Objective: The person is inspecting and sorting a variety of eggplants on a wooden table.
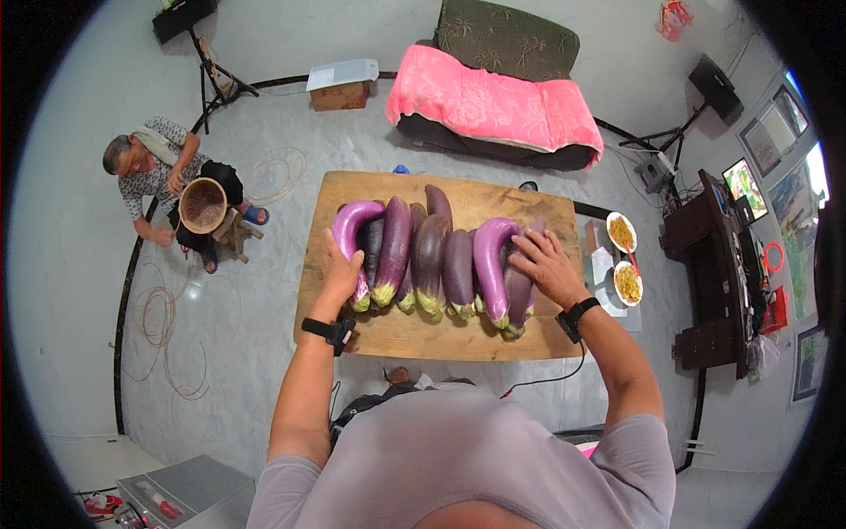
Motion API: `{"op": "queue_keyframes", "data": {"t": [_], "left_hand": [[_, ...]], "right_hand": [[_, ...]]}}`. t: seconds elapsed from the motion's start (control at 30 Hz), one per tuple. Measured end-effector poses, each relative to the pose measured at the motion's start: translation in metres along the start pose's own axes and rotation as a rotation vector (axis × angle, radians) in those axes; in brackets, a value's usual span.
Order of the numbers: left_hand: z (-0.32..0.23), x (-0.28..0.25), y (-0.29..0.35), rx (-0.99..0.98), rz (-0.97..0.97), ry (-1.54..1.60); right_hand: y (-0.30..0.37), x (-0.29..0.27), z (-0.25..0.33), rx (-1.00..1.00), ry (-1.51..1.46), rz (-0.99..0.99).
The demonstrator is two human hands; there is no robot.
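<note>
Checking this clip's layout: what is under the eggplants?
The eggplants lie in a row on a wooden board. The board beneath them is covered; whatever supports it cannot be seen.
</note>
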State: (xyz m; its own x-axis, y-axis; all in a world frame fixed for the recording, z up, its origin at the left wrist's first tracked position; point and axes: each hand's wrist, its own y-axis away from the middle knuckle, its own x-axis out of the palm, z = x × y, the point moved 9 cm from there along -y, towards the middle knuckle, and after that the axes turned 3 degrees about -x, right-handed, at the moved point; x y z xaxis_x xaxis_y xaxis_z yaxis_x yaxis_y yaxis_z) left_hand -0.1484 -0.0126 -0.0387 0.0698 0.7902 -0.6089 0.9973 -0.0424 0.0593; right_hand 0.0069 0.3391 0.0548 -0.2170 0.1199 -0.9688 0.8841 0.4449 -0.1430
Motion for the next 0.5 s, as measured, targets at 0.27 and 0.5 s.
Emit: {"op": "queue_keyframes", "data": {"t": [0.27,0.5], "left_hand": [[0.004,0.001,0.002,-0.062,0.028,0.006],[-0.001,0.002,0.001,-0.082,0.057,0.03]], "right_hand": [[0.047,-0.013,-0.019,0.184,-0.02,-0.196],[0.126,-0.01,-0.032,0.578,-0.107,-0.258]]}}
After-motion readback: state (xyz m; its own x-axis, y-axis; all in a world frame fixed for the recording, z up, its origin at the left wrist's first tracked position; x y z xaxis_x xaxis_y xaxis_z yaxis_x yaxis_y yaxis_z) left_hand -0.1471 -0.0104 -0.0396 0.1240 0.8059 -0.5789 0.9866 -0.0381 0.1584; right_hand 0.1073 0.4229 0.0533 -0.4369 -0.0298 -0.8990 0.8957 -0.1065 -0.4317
